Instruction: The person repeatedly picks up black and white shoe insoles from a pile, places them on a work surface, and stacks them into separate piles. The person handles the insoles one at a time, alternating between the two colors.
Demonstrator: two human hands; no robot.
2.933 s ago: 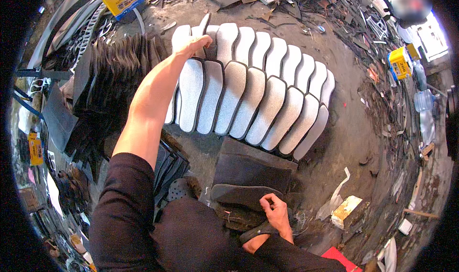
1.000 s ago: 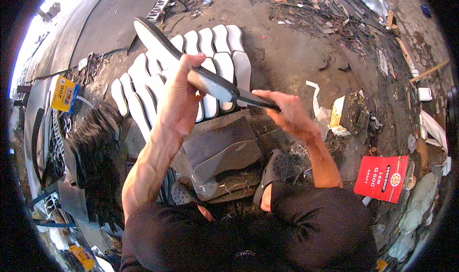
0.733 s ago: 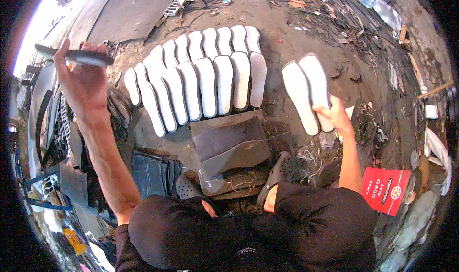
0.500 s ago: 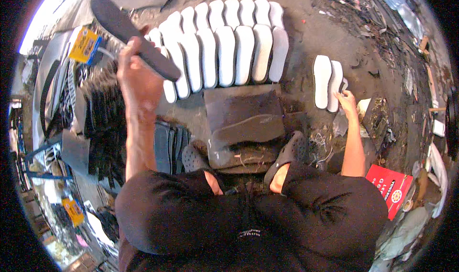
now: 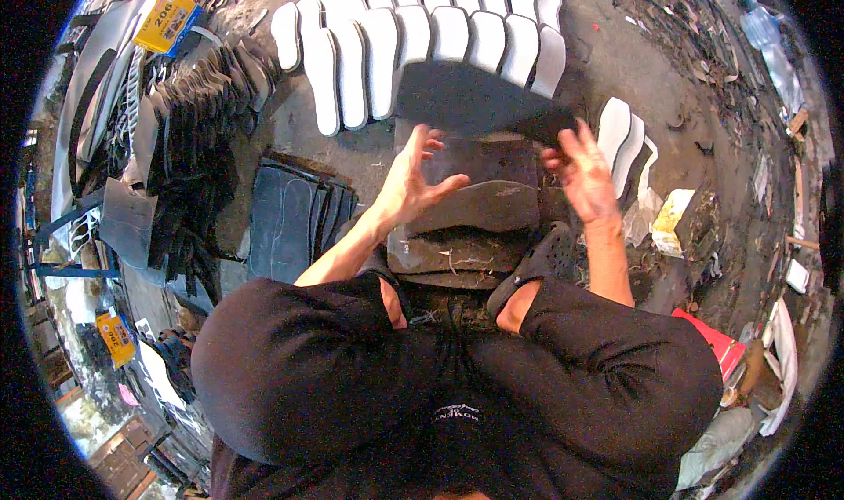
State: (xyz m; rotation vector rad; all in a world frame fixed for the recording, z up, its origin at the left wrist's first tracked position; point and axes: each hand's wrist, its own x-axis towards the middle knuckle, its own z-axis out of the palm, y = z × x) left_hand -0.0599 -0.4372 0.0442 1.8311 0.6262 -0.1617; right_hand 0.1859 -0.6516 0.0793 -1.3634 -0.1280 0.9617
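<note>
A dark shoe sole point(image 5: 475, 100), smeared by motion, is raised in front of me over the near row of white-topped soles point(image 5: 382, 56). My right hand point(image 5: 587, 179) has its right end between thumb and fingers, though blur softens the grip. Just below the sole's left end is my left hand point(image 5: 406, 183), thumb and fingers spread, with nothing in it. Between my feet lies a worn dark block point(image 5: 470, 205), beneath both hands. To the right of my right hand, a few white-topped soles point(image 5: 620, 139) overlap on the ground.
Stacked dark soles point(image 5: 198, 95) stand at the left, with flat dark sheets point(image 5: 281, 214) nearer my left leg. A yellow-and-blue box point(image 5: 165, 21) sits at the far left. Scraps litter the right side, including a torn yellow-white piece point(image 5: 673, 223) and a red box point(image 5: 716, 346).
My left hand has come from the upper left to the middle and let go of the dark sole. My right hand has left the white soles at the right and holds the dark sole's end.
</note>
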